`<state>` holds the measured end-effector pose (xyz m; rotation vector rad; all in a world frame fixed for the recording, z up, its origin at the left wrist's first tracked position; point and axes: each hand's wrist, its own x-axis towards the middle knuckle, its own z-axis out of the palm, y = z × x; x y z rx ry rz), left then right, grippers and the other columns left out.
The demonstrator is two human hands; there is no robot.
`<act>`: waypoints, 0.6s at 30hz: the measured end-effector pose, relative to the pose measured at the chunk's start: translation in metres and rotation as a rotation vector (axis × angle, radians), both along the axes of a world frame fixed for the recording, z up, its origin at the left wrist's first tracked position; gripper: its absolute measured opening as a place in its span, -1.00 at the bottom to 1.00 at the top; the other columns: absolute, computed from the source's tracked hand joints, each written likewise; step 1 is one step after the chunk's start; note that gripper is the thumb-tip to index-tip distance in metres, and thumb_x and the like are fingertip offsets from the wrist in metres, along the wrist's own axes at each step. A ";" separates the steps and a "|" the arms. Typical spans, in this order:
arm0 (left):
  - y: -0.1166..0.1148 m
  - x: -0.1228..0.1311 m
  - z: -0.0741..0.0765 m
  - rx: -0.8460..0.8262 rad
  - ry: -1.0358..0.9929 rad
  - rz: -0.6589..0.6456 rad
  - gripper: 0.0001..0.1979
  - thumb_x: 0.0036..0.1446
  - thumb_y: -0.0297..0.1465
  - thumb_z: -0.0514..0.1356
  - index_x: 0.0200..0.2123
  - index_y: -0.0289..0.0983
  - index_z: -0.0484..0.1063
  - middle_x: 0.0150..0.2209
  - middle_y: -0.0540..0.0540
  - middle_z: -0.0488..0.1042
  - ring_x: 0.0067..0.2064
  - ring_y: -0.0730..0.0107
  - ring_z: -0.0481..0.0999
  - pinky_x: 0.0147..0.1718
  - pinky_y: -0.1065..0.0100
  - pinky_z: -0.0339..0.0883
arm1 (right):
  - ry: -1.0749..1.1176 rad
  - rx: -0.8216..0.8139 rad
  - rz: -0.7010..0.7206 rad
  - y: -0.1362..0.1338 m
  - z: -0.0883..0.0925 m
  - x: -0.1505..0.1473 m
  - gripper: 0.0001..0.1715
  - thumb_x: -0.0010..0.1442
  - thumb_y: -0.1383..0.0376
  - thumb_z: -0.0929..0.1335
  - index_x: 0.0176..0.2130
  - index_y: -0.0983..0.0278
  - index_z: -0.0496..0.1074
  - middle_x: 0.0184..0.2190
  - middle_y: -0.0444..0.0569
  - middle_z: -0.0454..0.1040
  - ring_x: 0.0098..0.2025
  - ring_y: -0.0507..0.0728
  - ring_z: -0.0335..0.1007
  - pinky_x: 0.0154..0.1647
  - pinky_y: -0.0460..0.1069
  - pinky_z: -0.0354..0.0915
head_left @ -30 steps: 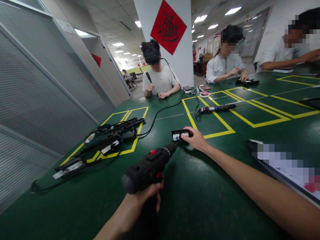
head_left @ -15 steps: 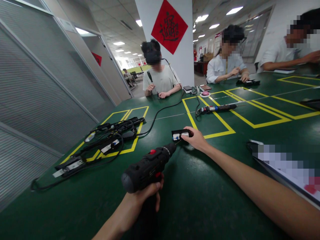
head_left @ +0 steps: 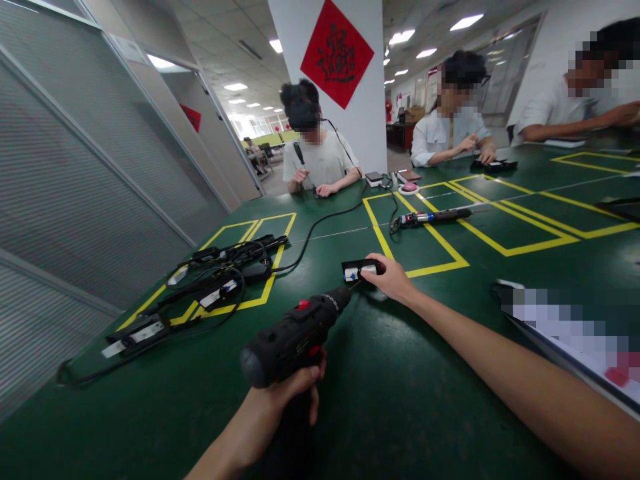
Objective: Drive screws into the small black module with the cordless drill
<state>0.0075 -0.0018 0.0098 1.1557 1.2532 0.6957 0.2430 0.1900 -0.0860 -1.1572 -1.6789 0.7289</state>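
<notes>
A black cordless drill (head_left: 293,340) with red buttons is in my left hand (head_left: 285,397), whose fingers are wrapped round its handle. The drill's chuck points away from me and to the right, and its thin bit ends close to a small black piece with white blocks (head_left: 353,274). Whether the bit touches that piece I cannot tell. My right hand (head_left: 393,279) pinches the right end of the piece between thumb and fingers, just above the green table (head_left: 400,373). A bit of blue shows on the left white block.
On the left lie black strips with cables (head_left: 215,293) across yellow tape outlines. Beyond my right hand lies a pen-shaped tool (head_left: 435,217) near a pink-and-white roll (head_left: 409,189). A tray with papers (head_left: 565,333) is at right. Several people sit across the table.
The whole view has shifted very slightly to the left. Both hands, the drill and the small black piece keep the same positions relative to each other.
</notes>
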 end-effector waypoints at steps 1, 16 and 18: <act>0.000 0.000 0.000 0.003 -0.003 -0.003 -0.72 0.19 -0.30 0.14 -0.07 -0.32 0.32 -0.30 -0.07 0.44 -0.55 0.45 0.43 -0.46 0.31 0.28 | -0.002 0.001 0.001 0.000 -0.001 0.000 -0.57 0.05 0.13 0.39 -0.08 0.20 0.41 -0.24 -0.09 0.52 -0.22 0.13 0.44 -0.16 0.03 0.35; 0.002 0.001 -0.003 -0.008 -0.044 0.031 -0.73 0.12 -0.27 0.19 -0.16 -0.30 0.38 -0.34 -0.04 0.42 -0.58 0.46 0.42 -0.52 0.34 0.29 | 0.011 -0.034 0.032 -0.002 0.002 0.001 -0.55 0.07 0.13 0.38 -0.04 0.22 0.41 -0.20 -0.04 0.52 -0.21 0.15 0.47 -0.16 0.05 0.38; 0.002 0.001 -0.004 -0.007 -0.049 0.052 -0.72 0.10 -0.27 0.20 -0.16 -0.30 0.38 -0.36 -0.03 0.42 -0.59 0.47 0.42 -0.54 0.35 0.28 | 0.020 -0.039 0.029 -0.002 0.002 0.001 -0.55 0.07 0.14 0.38 -0.04 0.22 0.40 -0.21 -0.05 0.53 -0.21 0.14 0.47 -0.16 0.04 0.38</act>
